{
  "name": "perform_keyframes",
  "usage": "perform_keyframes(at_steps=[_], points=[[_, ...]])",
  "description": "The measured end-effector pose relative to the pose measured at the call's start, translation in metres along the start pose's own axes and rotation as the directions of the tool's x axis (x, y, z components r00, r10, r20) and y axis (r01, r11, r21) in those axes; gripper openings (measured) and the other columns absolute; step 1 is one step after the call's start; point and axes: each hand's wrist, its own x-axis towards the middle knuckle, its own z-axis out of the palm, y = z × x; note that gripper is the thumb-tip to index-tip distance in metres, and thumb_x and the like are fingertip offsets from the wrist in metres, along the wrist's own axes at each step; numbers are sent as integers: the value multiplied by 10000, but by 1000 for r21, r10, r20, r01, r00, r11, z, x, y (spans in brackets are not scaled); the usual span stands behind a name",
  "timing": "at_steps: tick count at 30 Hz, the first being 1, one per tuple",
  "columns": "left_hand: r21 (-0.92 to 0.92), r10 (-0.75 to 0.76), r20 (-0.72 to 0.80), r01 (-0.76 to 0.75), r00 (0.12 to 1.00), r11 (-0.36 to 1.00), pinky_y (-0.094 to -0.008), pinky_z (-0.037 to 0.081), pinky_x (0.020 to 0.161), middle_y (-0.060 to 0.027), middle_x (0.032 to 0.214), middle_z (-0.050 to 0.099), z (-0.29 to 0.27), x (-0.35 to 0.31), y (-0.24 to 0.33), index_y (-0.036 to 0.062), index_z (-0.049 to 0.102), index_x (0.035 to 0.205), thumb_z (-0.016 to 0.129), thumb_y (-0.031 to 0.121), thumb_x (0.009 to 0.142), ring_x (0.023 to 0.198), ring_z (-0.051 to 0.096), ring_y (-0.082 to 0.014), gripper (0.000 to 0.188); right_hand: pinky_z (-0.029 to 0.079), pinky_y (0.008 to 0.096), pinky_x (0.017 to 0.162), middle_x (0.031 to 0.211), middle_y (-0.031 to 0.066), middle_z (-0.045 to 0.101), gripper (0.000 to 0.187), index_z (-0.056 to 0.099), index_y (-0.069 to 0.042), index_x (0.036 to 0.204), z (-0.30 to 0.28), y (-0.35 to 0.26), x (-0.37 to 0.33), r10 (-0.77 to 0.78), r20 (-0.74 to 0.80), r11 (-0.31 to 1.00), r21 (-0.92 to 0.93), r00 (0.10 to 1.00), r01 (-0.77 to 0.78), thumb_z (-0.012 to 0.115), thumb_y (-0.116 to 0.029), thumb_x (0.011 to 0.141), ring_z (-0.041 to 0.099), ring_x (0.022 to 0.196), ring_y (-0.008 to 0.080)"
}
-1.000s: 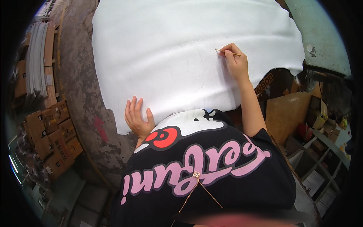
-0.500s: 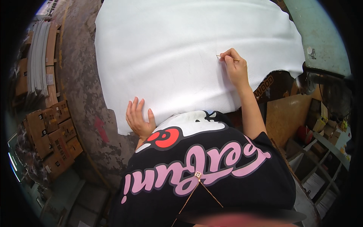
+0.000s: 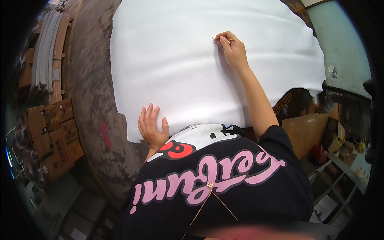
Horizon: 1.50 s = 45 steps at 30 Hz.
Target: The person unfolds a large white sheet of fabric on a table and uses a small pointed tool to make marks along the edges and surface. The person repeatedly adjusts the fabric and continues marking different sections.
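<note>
My right hand [image 3: 236, 52], upper centre, pinches a thin gold stick [image 3: 231, 39] between thumb and fingers, over the white sheet [image 3: 172, 72] across the top. My left hand [image 3: 154, 130], left of centre, lies on the sheet, fingers slightly parted, thumb spread.

Worn grey mottled floor [image 3: 94, 80] along the left, 1 pink arrow mark [image 3: 105, 135] on it, stacked brown cardboard boxes [image 3: 56, 148] farther left, long pale strips [image 3: 46, 52] beyond them at far left, thin bright light streak [image 3: 9, 158] at the left edge, pale green flat surface [image 3: 342, 48] at far right, brown board [image 3: 302, 132] and grey metal frame [image 3: 348, 173] at near right
</note>
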Motion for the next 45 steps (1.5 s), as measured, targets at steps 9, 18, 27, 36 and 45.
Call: perform_keyframes(at_steps=[9, 18, 27, 36, 45], points=[[15, -12, 27, 11, 1000, 1000, -464, 327, 1054, -108, 1337, 551, -1, 0, 1, 89, 614, 1216, 624, 189, 791, 1273, 451, -353, 436, 500, 301, 767, 837, 86, 693, 215, 652, -28, 898, 7, -14, -52, -37, 135, 998, -42, 990, 43, 485, -157, 934, 644, 796, 172], [8, -17, 9, 17, 1000, 1000, -460, 320, 1057, -102, 1330, 558, -1, 0, 3, 92, 621, 1210, 622, 193, 789, 1280, 446, -346, 432, 489, 286, 769, 876, 67, 704, 205, 649, -48, 932, -20, 9, 24, 50, -97, 998, -23, 994, -52, 523, -208, 914, 646, 839, 144], [5, -27, 24, 27, 999, 1000, -457, 319, 1060, -99, 1332, 556, -2, 1, 3, 94, 617, 1211, 621, 196, 794, 1278, 448, -343, 429, 505, 368, 724, 800, 95, 688, 189, 651, -75, 901, -15, -1, 24, -6, -86, 920, -390, 996, -28, 532, -220, 879, 655, 781, 241], [8, -10, 21, 10, 1000, 1000, -464, 328, 1054, -112, 1330, 554, -1, 0, 1, 86, 614, 1212, 625, 202, 789, 1271, 453, -354, 439, 471, 298, 794, 851, 62, 694, 174, 634, -53, 947, -50, 22, 18, 104, -186, 991, 98, 977, -87, 517, -181, 935, 640, 864, 148], [0, 3, 3, -3, 1000, 1000, -459, 330, 1048, -124, 1305, 572, 0, 0, 0, 79, 622, 1196, 625, 210, 790, 1259, 466, -359, 426, 455, 262, 842, 978, 69, 707, 213, 651, -51, 1040, -11, 18, 25, 24, -73, 983, 186, 997, -10, 500, -186, 974, 627, 967, 131]])
